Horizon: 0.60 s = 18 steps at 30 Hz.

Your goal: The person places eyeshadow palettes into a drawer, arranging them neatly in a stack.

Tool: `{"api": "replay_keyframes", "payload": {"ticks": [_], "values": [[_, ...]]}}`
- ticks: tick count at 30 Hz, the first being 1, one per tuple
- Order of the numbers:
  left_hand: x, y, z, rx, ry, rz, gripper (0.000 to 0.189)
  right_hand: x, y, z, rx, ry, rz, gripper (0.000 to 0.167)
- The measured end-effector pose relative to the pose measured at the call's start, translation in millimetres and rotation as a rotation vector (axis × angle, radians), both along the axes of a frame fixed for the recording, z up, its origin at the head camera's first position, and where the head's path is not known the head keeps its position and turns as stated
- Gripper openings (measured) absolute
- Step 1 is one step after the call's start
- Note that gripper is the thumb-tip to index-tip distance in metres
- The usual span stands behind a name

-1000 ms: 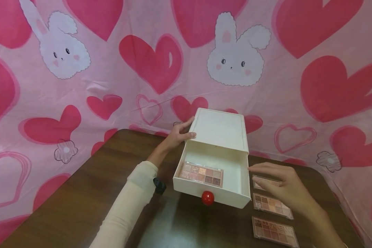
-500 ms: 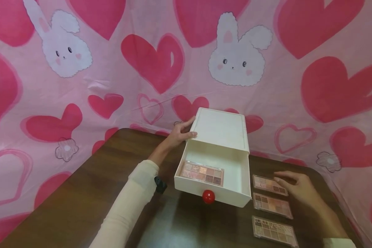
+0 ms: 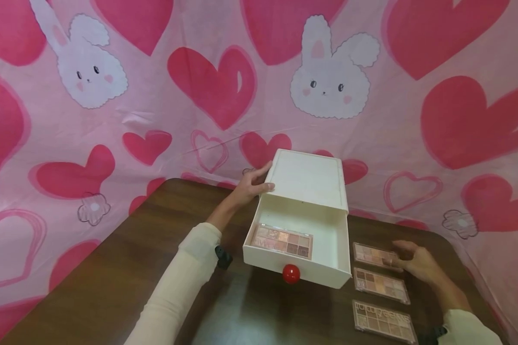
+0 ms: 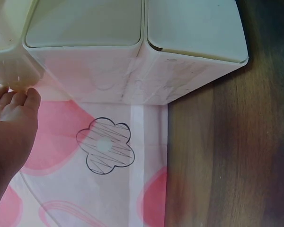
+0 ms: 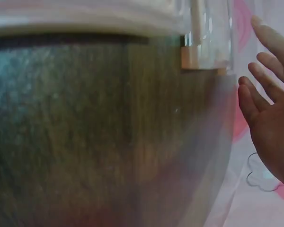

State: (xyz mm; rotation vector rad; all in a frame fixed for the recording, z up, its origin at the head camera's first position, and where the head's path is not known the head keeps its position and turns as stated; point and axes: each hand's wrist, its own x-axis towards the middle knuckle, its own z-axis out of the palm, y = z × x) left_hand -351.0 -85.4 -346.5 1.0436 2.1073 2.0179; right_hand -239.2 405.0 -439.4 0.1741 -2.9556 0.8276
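In the head view, a white drawer box [image 3: 306, 177] has its drawer [image 3: 323, 278] pulled out, with a red ball knob on the front. One eyeshadow palette [image 3: 280, 241] lies inside at the drawer's front left. My left hand [image 3: 248, 188] rests against the box's left side, thumb at the top's front corner. In the left wrist view, its fingertips touch the white wall. My right hand [image 3: 420, 262] is at the right end of the farthest palette [image 3: 371, 254] on the table, fingers spread around that end. The right wrist view shows those fingers loosely extended beside clear plastic.
Two more palettes, a middle one [image 3: 382, 285] and a nearest one [image 3: 383, 321], lie in a column right of the drawer. The brown wooden table [image 3: 155, 268] extends left. A pink heart-and-rabbit cloth [image 3: 220, 158] hangs behind. Another white drawer unit [image 4: 194, 28] shows in the left wrist view.
My right hand has moved from beside the drawer's right wall, rightward and down to the farthest palette's right end. The left hand and the drawer have stayed in place.
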Motion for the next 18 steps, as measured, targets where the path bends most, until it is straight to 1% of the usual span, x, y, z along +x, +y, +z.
{"api": "replay_keyframes", "payload": {"ticks": [2, 6, 10, 12, 15, 18], "values": [[0.3, 0.7, 0.3, 0.0, 0.001, -0.006, 0.084, -0.7, 4, -4.0, -0.004, -0.026, 0.008, 0.069], [0.7, 1.1, -0.3, -0.001, 0.002, -0.013, 0.088, -3.2, 11, -8.0, -0.008, -0.065, 0.028, 0.072], [0.1, 0.8, -1.5, -0.009, 0.011, -0.005, 0.101, -7.5, 15, -9.0, -0.014, -0.065, 0.073, 0.068], [-0.2, 0.7, -1.9, -0.01, 0.017, -0.003, 0.109, -8.8, 16, -9.7, -0.026, -0.065, 0.103, 0.067], [-0.5, 0.7, -2.1, -0.01, 0.02, -0.001, 0.118, -10.4, 17, -11.2, -0.025, -0.058, 0.125, 0.068], [0.2, 0.3, -0.7, -0.005, 0.014, 0.002, 0.112, -12.3, 15, -11.2, -0.007, -0.066, 0.124, 0.068]]}}
